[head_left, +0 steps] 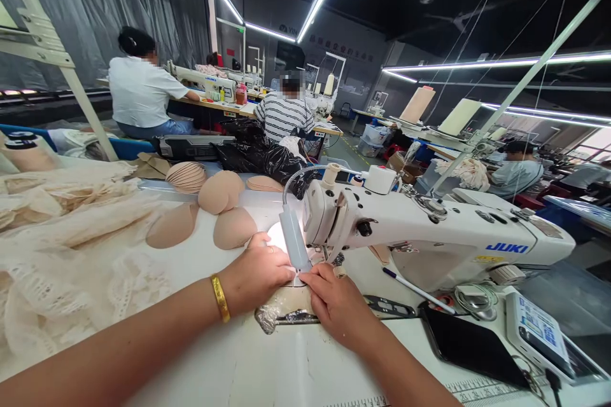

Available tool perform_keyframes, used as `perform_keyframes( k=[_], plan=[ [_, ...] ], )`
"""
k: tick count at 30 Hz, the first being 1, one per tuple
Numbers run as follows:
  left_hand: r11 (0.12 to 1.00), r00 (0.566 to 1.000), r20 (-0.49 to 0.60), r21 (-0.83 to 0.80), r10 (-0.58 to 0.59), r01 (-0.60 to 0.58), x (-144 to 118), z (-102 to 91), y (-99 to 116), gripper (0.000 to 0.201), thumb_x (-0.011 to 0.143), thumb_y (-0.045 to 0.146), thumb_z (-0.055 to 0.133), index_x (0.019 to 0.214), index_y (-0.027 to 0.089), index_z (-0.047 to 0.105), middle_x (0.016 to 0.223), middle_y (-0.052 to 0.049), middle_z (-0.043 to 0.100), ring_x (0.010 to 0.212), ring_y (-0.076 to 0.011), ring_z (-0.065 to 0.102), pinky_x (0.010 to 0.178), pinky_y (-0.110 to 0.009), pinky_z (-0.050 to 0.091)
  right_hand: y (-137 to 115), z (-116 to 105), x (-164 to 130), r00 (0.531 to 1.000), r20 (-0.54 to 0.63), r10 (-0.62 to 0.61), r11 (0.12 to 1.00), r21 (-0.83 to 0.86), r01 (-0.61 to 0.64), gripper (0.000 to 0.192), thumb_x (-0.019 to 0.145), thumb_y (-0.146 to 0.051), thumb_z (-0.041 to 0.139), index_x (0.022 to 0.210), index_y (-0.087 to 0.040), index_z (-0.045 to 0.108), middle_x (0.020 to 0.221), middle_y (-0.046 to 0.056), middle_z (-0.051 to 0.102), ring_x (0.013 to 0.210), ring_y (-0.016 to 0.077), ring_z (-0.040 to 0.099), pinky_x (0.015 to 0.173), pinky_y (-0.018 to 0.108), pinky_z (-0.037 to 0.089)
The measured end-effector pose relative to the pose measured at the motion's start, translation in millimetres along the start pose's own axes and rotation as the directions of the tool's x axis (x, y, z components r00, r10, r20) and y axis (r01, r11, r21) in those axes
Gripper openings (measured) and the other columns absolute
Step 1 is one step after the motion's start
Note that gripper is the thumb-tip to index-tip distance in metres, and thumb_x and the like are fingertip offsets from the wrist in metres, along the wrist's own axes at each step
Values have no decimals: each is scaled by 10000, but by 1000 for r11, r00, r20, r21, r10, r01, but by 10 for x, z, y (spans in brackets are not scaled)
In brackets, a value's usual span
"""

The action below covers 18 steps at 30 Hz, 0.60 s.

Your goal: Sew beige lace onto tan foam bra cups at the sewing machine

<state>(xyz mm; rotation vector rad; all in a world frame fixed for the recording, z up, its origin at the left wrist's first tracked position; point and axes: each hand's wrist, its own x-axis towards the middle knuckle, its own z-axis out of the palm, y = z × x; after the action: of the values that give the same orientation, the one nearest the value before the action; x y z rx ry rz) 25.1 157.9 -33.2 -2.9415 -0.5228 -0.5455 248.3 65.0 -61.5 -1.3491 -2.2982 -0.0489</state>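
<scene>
A: Under the needle of the sewing machine (429, 229), a beige fabric piece (286, 299) is being held flat on the table (267, 369); the stitching step is judged to be in hand.

B: How is it gripped?

A: It is pressed down, not clamped. The left hand (255, 273) is laid on its far side with fingers curled loosely; the right hand (337, 305) is spread on its near edge, fingertips close to the presser foot.

B: And around it?

A: Beige foam cups (222, 191) are stacked just behind, lace fabric (71, 248) is heaped to the left, and a pen (417, 290) and dark phone (472, 346) lie to the right.

B: What is called for next?

A: Probably a steady feed, with both hands kept clear of the needle.
</scene>
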Motion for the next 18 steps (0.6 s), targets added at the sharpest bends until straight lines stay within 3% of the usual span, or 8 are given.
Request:
perform_keyframes(
  k=[4,8,10,12,15,18],
  plan=[
    [993,995,52,87,-80,75,-34,17,66,230,861,73,631,1016,229,698,926,-51,755,876,-276,690,886,-493,366,-4,6,0,1000,-23,1,1000,1,-1,308,894,0,498,1067,-209,645,972,73,674,786,228,618,627,323,462],
    [975,988,83,195,-127,109,-283,-4,471,291,883,141,664,1174,157,654,1123,-138,755,1001,-312,690,964,-538,399,0,32,-43,997,-69,-43,999,18,44,385,915,-11,478,1203,-210,638,996,86,684,821,245,651,673,355,538],
    [988,985,135,129,-105,87,-488,-72,704,188,935,237,670,1108,165,658,1162,-116,753,998,-282,700,997,-531,403,7,66,-84,993,-91,-75,997,27,78,386,948,-31,450,1230,-225,628,1018,94,692,865,257,672,717,380,572],
    [995,974,204,49,-95,86,-724,-188,868,243,925,366,717,1075,184,656,1177,-82,756,963,-259,709,995,-515,415,34,123,-125,987,-126,-98,995,24,102,357,986,-66,438,1231,-247,625,1067,100,700,880,259,689,726,387,584],
    [968,950,186,50,-249,244,-1124,-433,940,282,919,302,706,1177,210,640,1245,-57,744,1008,-247,707,1011,-487,411,106,220,-166,981,-151,-120,991,34,127,302,1021,-131,454,1234,-259,626,1046,88,700,828,242,697,706,371,586],
    [869,878,21,156,-478,469,-1509,-658,852,434,899,85,603,1312,216,600,1388,-102,677,1184,-297,651,1068,-516,364,151,252,-159,974,-167,-153,986,36,161,271,1030,-160,463,1227,-248,626,1065,95,698,811,232,695,688,357,586]
  ],
)
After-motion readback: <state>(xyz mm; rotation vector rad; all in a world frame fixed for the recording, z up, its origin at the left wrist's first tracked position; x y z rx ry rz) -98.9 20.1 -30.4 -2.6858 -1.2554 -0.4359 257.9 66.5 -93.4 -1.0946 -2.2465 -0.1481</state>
